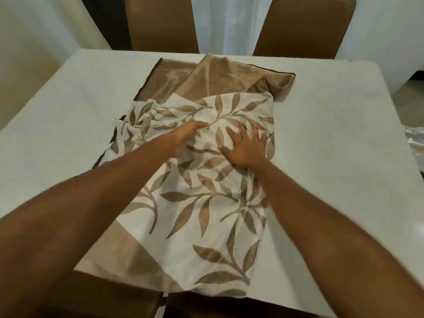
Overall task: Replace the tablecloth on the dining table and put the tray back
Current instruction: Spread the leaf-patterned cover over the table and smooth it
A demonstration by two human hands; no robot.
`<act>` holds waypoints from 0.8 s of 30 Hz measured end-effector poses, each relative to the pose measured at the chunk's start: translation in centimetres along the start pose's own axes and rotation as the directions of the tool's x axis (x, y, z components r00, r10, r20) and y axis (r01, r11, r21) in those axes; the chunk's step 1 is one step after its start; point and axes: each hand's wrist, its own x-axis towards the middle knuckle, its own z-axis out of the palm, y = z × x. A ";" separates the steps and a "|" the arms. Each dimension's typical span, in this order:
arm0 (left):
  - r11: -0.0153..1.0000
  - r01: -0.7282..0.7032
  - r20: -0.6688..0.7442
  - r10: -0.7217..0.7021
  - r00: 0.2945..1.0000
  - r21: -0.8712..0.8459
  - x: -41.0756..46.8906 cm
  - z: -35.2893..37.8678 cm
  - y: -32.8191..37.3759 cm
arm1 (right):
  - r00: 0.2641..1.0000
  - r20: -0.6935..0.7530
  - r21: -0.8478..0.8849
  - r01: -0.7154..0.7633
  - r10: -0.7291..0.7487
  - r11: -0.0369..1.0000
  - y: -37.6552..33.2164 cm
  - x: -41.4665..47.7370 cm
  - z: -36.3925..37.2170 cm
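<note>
A folded tablecloth [206,214], white with brown leaf prints and a tan border, lies along the middle of the dining table [332,138], whose top is white. My left hand [183,140] reaches into a fold of the cloth, fingers pinching the fabric near its middle. My right hand [246,146] lies flat on the cloth with fingers spread, just right of the left hand. The tan border part [229,76] is bunched at the far end. No tray is in view.
Two brown chairs [160,24] [305,26] stand at the table's far side before a white curtain. Another brown chair seat [110,299] shows at the near edge. Something shiny and silver [416,141] lies off the table's right side.
</note>
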 end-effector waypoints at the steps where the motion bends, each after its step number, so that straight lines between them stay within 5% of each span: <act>1: 0.997 -0.082 -0.027 0.082 0.996 0.007 0.9 -0.7 0.7 | 0.997 0.078 0.037 -0.015 0.012 0.999 0.4 2.0 -1.7; 3: 0.952 -0.231 -0.135 0.260 0.956 0.199 2.0 -2.5 0.5 | 0.990 0.143 0.181 -0.019 -0.007 0.983 1.0 5.0 -4.3; 5: 0.806 -0.322 -0.138 0.439 0.888 0.496 2.8 -5.2 -1.3 | 0.999 -0.016 0.284 0.040 -0.037 0.958 0.8 5.3 -5.0; 8: 0.381 -0.443 0.142 0.607 0.782 0.811 2.5 -7.5 -5.4 | 0.982 -0.174 0.159 -0.045 0.073 0.986 -1.8 0.2 -1.7; 10: 0.182 -0.293 0.171 0.492 0.853 0.939 2.5 -9.1 -7.3 | 0.967 -0.198 0.110 -0.140 0.160 0.984 -4.5 -4.3 2.0; 13: 0.233 -0.204 0.120 0.329 0.937 0.951 3.3 -10.8 -8.3 | 0.950 -0.242 0.042 -0.190 0.195 0.981 -7.3 -7.7 5.2; 24: 0.272 -0.098 0.022 0.269 0.963 0.957 12.2 -14.6 -3.0 | 0.992 -0.078 -0.030 -0.100 0.097 0.995 -6.2 6.2 1.0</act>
